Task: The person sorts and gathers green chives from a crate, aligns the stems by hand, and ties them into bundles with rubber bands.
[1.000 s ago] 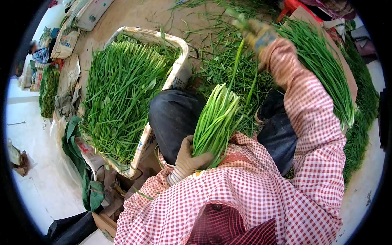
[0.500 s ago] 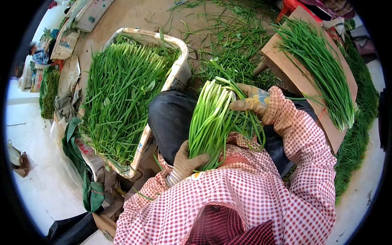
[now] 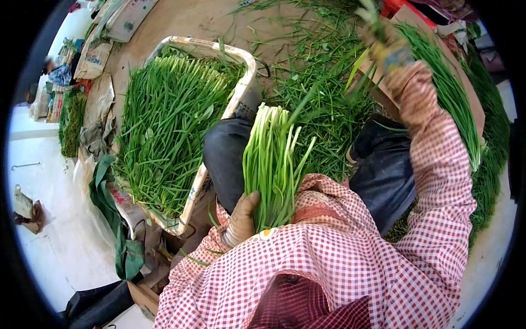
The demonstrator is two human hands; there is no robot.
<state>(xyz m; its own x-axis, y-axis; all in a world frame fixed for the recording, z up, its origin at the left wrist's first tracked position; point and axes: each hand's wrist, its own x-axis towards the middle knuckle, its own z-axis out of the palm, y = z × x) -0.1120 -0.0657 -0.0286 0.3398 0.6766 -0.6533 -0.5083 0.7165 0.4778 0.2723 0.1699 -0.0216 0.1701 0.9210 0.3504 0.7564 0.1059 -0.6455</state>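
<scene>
My left hand [image 3: 243, 220], in a tan glove, is wrapped around the lower part of a bunch of garlic chives [image 3: 269, 159]. The pale stem ends point up and away from me, while the leafy ends lie against my lap. My gloved right hand [image 3: 390, 54] is raised at the upper right, blurred by motion. Loose chive leaves [image 3: 357, 70] trail from it, and a pale green blurred piece sticks out beyond its fingers. Below that hand, trimmed leaves [image 3: 323, 98] are strewn over the floor.
On my left stands a white crate [image 3: 245, 98] packed with chives. At right, more chives [image 3: 438, 82] lie on a cardboard-topped stand [image 3: 475, 104], near a red stool [image 3: 395, 6]. A green heap [image 3: 485, 197] runs along the right edge. Dark green cloth [image 3: 112, 214] hangs beside the crate.
My right hand has left the bunch and swung up and to the right with loose leaves. The left hand keeps hold of the bunch, whose stems now stand looser at the right side.
</scene>
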